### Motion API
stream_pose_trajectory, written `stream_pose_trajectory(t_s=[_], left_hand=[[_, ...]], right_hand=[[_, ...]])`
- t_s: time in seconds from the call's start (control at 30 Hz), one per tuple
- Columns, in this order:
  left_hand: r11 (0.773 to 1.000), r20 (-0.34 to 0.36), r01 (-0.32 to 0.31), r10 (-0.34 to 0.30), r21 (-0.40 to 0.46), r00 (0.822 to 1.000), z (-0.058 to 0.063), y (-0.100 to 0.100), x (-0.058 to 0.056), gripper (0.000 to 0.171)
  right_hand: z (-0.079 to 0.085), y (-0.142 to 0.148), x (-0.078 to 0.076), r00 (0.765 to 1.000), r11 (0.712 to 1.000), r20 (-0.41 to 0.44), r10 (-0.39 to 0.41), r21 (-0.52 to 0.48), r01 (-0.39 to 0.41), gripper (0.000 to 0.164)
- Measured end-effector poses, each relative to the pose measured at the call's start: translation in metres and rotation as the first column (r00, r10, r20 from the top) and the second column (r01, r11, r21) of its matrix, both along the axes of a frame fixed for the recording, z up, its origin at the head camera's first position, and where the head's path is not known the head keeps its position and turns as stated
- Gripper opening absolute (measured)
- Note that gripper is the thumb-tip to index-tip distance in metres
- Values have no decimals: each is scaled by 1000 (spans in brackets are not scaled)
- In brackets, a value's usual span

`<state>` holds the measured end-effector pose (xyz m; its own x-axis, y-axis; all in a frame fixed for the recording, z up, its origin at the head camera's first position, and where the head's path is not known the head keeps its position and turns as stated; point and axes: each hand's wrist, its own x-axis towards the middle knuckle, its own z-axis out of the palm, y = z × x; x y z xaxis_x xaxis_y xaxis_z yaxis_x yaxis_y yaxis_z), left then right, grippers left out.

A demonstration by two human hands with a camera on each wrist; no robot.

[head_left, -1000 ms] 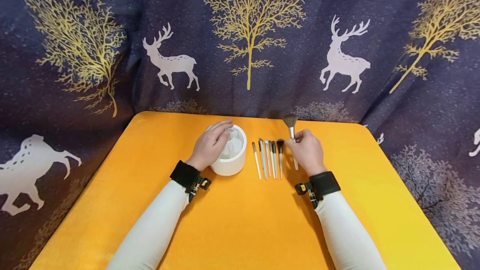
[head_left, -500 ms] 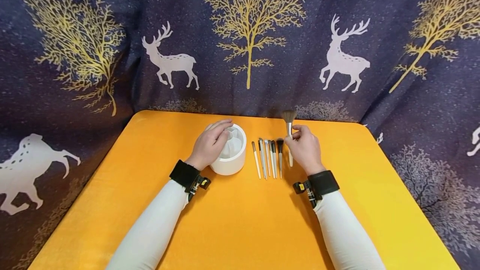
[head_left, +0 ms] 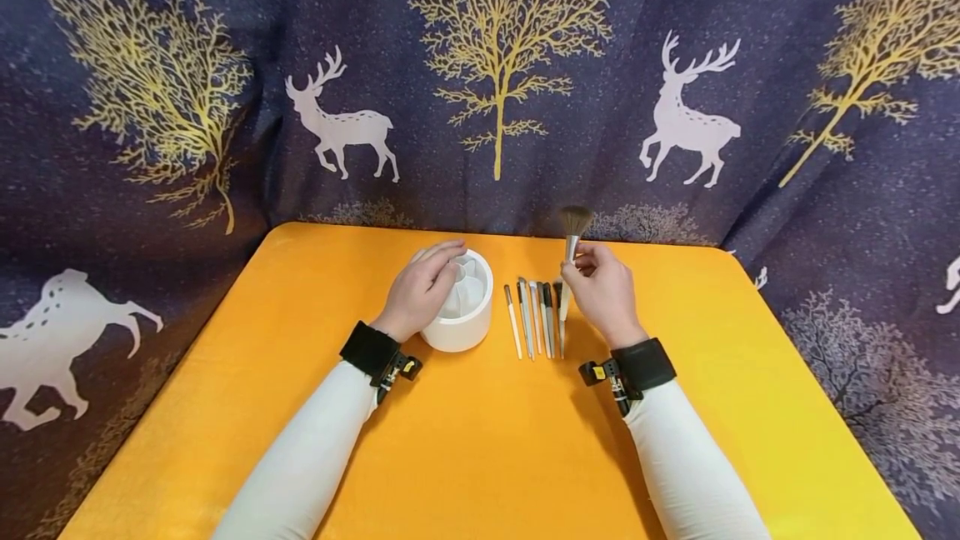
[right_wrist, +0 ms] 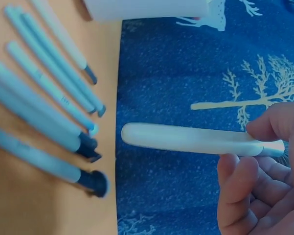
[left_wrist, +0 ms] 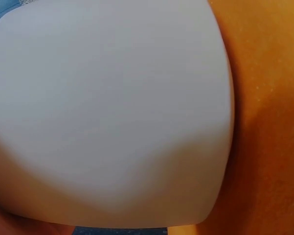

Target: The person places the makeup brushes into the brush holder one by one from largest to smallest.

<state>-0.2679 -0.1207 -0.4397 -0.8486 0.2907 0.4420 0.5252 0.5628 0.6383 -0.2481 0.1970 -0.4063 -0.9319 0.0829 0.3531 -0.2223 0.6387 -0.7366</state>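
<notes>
My left hand (head_left: pixel 420 290) holds a round white divided organizer (head_left: pixel 462 333) by its left side, the fingers reaching along the far rim. In the left wrist view the organizer's smooth wall (left_wrist: pixel 117 107) fills most of the picture. Between thumb and fingers, my right hand (head_left: pixel 606 294) pinches a large makeup brush (head_left: pixel 575 222), its fluffy brown bristles up and its pale handle pointing down. The right wrist view shows that handle (right_wrist: pixel 181 138) raised over the table, with the fingers near the ferrule. Several smaller makeup brushes (head_left: pixel 534 319) lie side by side between the organizer and my right hand.
All of this stands on an orange-yellow table (head_left: pixel 480 440). Behind its far edge hangs a dark blue curtain (head_left: pixel 525 198) printed with deer and trees. A dark-bristled brush (right_wrist: pixel 54 159) is the nearest of the row to my right hand.
My right hand has raised the large brush and carried it left, so that its handle now overlaps the end of the brush row. The left hand and the organizer have stayed put.
</notes>
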Motion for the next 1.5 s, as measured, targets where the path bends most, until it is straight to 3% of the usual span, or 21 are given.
stream_pose_trajectory(t_s=[0.2, 0.53, 0.73, 1.5], left_hand=[[1000, -13, 3, -2, 10, 1000, -1, 0, -1, 47], [1000, -24, 6, -6, 8, 1000, 0, 0, 0, 46], [1000, -27, 10, -10, 13, 1000, 0, 0, 0, 46], [1000, -40, 7, -7, 10, 999, -3, 0, -1, 46]], right_hand=[[5, -8, 0, 998, 997, -51, 44, -61, -47, 32], [14, -23, 3, 993, 984, -39, 110, -137, -114, 28], [18, -30, 2, 992, 950, -33, 121, -284, -126, 30], [23, -61, -2, 958, 869, -258, 125, -437, -231, 30]])
